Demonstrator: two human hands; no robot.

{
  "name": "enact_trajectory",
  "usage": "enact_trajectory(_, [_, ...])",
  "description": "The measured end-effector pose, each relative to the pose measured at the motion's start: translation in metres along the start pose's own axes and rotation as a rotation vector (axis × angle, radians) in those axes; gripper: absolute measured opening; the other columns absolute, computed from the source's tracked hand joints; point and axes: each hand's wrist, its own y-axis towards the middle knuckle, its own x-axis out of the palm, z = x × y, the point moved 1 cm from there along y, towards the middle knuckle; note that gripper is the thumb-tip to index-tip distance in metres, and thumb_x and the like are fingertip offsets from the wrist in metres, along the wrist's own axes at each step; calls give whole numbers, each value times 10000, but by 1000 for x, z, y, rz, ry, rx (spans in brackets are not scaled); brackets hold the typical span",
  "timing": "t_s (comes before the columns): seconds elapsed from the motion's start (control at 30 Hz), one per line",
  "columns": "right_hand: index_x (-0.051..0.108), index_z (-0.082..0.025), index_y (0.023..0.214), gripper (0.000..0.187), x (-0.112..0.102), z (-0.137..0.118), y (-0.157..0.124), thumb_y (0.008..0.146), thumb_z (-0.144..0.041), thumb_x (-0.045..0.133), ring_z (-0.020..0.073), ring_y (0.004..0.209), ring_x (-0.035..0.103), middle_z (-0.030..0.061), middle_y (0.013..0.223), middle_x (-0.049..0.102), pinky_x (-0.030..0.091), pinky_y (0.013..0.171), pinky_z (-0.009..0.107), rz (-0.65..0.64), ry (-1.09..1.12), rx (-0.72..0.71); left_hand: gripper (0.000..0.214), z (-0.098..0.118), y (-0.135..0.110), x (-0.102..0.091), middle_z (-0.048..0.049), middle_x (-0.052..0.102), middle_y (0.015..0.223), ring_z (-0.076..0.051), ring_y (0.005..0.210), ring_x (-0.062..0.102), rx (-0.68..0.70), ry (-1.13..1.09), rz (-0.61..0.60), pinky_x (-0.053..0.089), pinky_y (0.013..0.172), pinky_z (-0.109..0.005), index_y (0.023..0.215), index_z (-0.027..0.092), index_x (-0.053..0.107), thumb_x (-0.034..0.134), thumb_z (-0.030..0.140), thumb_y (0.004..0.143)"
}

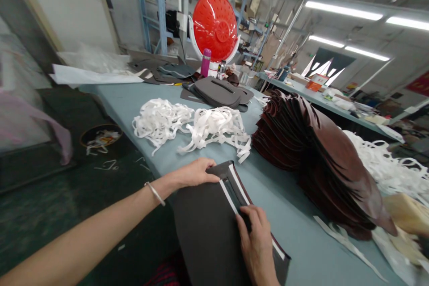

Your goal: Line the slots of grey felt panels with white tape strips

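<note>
A dark grey panel (208, 228) lies over the near edge of the table, with a long slot (233, 192) bordered by white tape strips (229, 196). My left hand (197, 172) grips the panel's far edge, thumb on top and the other fingers mostly hidden. Lower down, my right hand (257, 241) rests on the panel with its fingertips bent into the slot; whether they pinch anything is hidden. Two heaps of white tape strips (162, 120) lie just beyond the panel. To the right stands a tall stack of dark brown leather pieces (321, 156).
More grey cut pieces (217, 91) lie farther back, near a purple bottle (205, 62) and a red round heater or fan (215, 27). A basket (100, 136) with scraps sits on the floor at left. White strips (392, 165) pile up at far right.
</note>
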Motion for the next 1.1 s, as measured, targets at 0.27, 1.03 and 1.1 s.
enact_trajectory(0.27, [538, -214, 818, 244, 1, 1, 5, 928, -424, 480, 204, 756, 530, 15, 768, 576, 337, 742, 345, -1, -102, 9, 227, 1, 11, -7, 6, 630, 769, -156, 683, 597, 54, -119, 29, 431, 588, -240, 864, 166, 563, 615, 356, 753])
enact_trajectory(1.03, [637, -147, 957, 247, 46, -59, 57, 843, -16, 462, 243, 845, 517, 100, 896, 596, 431, 738, 361, -47, -428, -36, 397, -4, -28, 56, -70, 543, 1261, -203, 1234, 438, 500, 566, 128, 349, 1041, -383, 1284, 202, 448, 399, 90, 906])
enact_trajectory(1.1, [634, -151, 951, 250, 39, -56, 44, 844, -18, 451, 249, 830, 515, 105, 880, 590, 439, 720, 370, -55, -461, -80, 344, -7, -27, 58, -76, 562, 1248, -200, 1229, 453, 507, 593, 140, 355, 1044, -378, 1240, 185, 497, 391, 110, 920])
